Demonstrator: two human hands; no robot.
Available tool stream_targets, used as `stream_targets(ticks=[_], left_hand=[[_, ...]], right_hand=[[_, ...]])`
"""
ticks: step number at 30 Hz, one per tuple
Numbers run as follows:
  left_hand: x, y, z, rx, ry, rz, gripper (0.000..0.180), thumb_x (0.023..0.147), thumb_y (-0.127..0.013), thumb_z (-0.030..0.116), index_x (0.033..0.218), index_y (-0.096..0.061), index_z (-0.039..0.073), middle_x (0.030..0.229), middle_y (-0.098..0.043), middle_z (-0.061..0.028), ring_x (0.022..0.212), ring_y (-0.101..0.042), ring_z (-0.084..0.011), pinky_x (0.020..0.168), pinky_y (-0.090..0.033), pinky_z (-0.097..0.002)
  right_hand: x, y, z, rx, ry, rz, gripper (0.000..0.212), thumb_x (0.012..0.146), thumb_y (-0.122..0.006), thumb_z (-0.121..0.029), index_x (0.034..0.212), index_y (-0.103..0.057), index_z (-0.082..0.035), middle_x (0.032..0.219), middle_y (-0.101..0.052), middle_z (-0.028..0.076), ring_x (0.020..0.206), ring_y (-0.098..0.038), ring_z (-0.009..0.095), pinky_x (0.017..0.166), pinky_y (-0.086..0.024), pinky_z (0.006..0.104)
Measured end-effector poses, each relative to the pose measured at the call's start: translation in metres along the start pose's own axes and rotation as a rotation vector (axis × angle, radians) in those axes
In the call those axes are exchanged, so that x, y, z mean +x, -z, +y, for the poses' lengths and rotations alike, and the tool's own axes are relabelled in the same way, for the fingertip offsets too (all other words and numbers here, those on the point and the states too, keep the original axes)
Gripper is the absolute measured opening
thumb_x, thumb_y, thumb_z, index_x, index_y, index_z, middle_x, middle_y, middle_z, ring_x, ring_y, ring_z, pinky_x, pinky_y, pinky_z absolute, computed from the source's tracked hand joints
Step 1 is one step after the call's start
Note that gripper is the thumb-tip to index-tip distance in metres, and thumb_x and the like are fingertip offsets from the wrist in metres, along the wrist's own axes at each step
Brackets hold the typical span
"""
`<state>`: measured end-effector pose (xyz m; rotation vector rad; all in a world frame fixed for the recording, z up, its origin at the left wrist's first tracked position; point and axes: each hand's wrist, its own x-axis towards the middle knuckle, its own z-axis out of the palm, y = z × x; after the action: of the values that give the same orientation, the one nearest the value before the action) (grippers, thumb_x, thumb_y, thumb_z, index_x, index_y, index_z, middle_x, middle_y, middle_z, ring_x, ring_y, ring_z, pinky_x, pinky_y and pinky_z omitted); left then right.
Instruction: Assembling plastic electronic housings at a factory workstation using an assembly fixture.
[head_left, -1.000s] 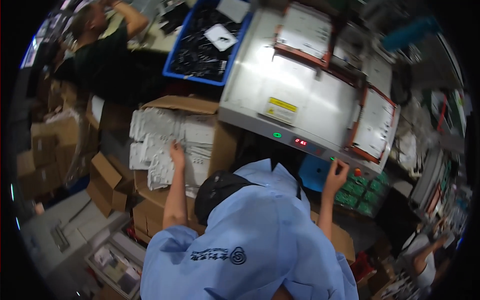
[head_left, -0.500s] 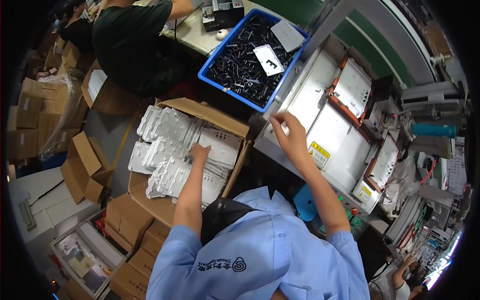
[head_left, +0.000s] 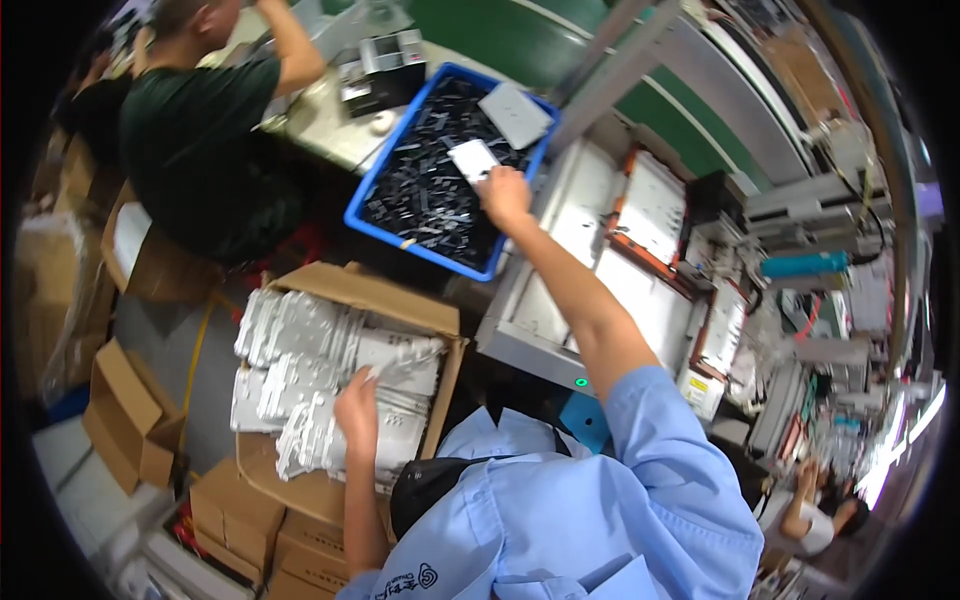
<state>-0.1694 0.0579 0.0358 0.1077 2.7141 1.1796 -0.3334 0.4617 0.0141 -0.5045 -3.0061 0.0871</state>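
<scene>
Inside a cardboard carton (head_left: 448,390) at left of centre stand rows of light-grey moulded plastic panels (head_left: 300,335). My left hand (head_left: 357,408) reaches into it, fingers pinched at the edge of one light-grey plastic panel (head_left: 405,352), which tilts up from the others. My right arm stretches forward over a blue bin (head_left: 375,222) full of small black parts (head_left: 430,190). At its far right side, my right hand (head_left: 505,197) has its fingers closed on the near edge of a white plate (head_left: 468,160); the fingertips are partly hidden. Another grey-white panel (head_left: 517,115) lies beyond it on the parts.
Right of the bin is a white machine bed (head_left: 545,305) with orange-framed fixtures (head_left: 650,215) and a lit green button (head_left: 582,382). A co-worker in a dark shirt (head_left: 195,165) sits at the far left. Open cartons (head_left: 130,415) stand on the floor at left.
My right hand has moved from over the machine's edge to the white plate in the bin. My left hand stays at the carton, where a panel now tilts up. The whole view has shifted.
</scene>
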Motion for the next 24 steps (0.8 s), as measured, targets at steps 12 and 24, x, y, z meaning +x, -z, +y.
stream_targets(ticks=[12,24], left_hand=[[-0.022,0.125,0.072,-0.560,-0.017,0.011,0.033,0.080,-0.060,-0.003,0.111,-0.054,0.003,0.101,-0.054,-0.0050,0.088,-0.054,-0.0132,0.079,-0.043,-0.0237],[0.020,0.067,0.135,-1.168,0.101,0.133,0.056,0.087,-0.055,-0.009,0.137,-0.033,0.003,0.103,-0.064,-0.0142,0.088,-0.063,-0.0144,0.077,-0.050,-0.0257]], right_hand=[[-0.002,-0.011,-0.030,0.193,-0.189,0.082,0.037,0.068,-0.081,-0.025,0.089,-0.064,0.000,0.089,-0.067,0.021,0.083,-0.066,0.037,0.073,-0.053,0.0441],[-0.128,0.188,-0.064,1.491,0.068,-0.105,0.017,0.094,-0.056,-0.010,0.110,-0.059,-0.005,0.096,-0.062,0.005,0.083,-0.055,0.010,0.076,-0.045,0.0250]])
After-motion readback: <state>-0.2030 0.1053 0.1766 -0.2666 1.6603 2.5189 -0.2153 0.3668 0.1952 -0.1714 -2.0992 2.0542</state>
